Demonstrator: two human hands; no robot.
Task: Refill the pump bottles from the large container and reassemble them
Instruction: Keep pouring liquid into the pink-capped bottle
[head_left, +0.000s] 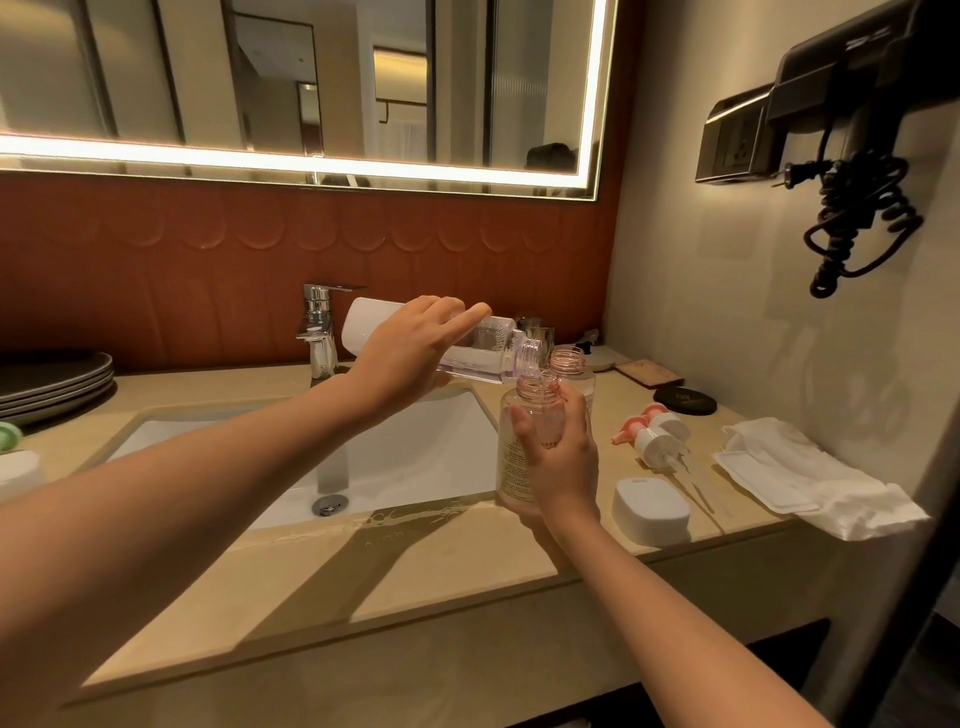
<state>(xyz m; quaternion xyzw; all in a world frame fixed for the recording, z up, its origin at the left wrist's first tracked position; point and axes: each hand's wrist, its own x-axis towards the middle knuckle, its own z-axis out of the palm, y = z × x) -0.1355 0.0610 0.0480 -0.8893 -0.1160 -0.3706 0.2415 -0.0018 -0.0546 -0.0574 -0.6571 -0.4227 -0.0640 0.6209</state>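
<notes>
Spill risk: left hand (410, 353) wraps fingers round tipped large container (485, 343), right hand (563, 457) fingers curl round pump bottle (519, 457); any mouth misalignment likely wets the countertop (467, 571).

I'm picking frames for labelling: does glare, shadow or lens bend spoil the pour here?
Head view: warm, dim light; the mirror's light strip blows out white; wide-angle bend bows the counter edge; arm shadows cross it; the clear large container and pump bottle look soft, so any stream is hard to see.
</notes>
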